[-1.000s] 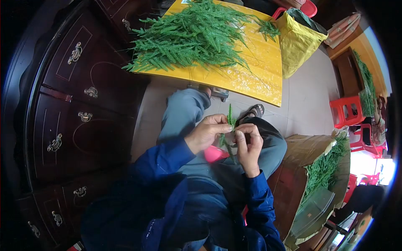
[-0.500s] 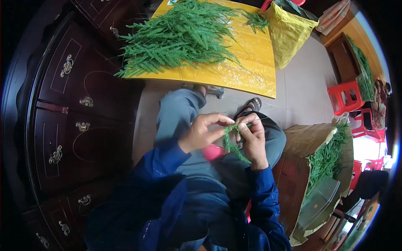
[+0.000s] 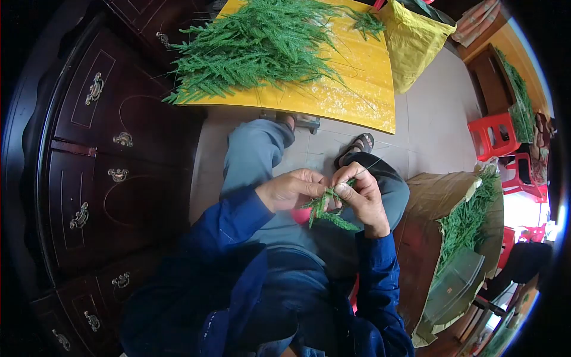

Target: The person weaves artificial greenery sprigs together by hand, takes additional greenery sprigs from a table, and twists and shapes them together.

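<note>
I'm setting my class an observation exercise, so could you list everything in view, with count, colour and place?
Table: one, yellow, ahead
Sprig pile: one, green, on the table
Small bunch: one, green, table's far right corner
Sack: one, yellow, right of the table
Cabinet: one, dark reddish-brown, along the left
Cardboard box: one, brown, at right, holding greenery
Stools: at least two, red, far right
Pink object: one, pink, below the hands, mostly hidden
Held sprig: at least one, green, between the hands
Trousers: one pair, grey, on the legs
Sleeves: two, blue, on the arms
Left hand: one, bare, pinching the held sprig
Right hand: one, bare, pinching it too
</note>
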{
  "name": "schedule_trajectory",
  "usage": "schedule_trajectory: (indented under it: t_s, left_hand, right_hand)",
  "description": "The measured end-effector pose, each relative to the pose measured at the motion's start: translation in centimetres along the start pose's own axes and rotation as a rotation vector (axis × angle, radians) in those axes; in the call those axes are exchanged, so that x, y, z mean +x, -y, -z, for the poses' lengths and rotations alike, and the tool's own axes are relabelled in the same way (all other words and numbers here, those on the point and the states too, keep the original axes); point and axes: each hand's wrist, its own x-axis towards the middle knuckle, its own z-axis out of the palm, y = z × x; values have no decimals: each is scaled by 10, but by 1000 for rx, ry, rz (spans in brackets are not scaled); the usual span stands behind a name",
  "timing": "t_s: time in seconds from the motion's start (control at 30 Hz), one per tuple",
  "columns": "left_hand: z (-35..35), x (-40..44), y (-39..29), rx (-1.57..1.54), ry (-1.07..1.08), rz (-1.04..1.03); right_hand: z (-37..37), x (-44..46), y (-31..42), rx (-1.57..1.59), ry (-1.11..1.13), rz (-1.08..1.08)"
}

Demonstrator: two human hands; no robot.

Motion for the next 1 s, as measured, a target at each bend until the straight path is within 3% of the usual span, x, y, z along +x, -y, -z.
schedule_trajectory:
  t_s: [0.27, 0.37, 0.47, 0.6, 0.7, 0.83, 0.87, 1.0]
  left_hand:
    - [12, -5, -4, 430, -101, -14]
    - [6, -1, 4, 928, -349, -238]
    - [-5, 7, 8, 1873, -584, -794]
    - [0, 7, 8, 1928, -645, -874]
    - [-1, 7, 2, 1654, -641, -800]
    - [12, 1, -3, 1123, -453, -339]
    - [20, 0, -1, 841, -373, -147]
    - [7, 0, -2, 290, -247, -110]
  right_hand:
    - [-2, -1, 1, -232, -39, 13]
    - [-2, -1, -6, -244, -200, -147]
    - [-13, 5, -22, -296, -378, -141]
    - [-21, 9, -38, -261, -470, -37]
    - [-23, 8, -26, -188, -479, -5]
    - [-7, 4, -17, -325, -291, 104]
    - [-7, 4, -14, -338, -274, 120]
    - [-4, 3, -8, -377, -218, 165]
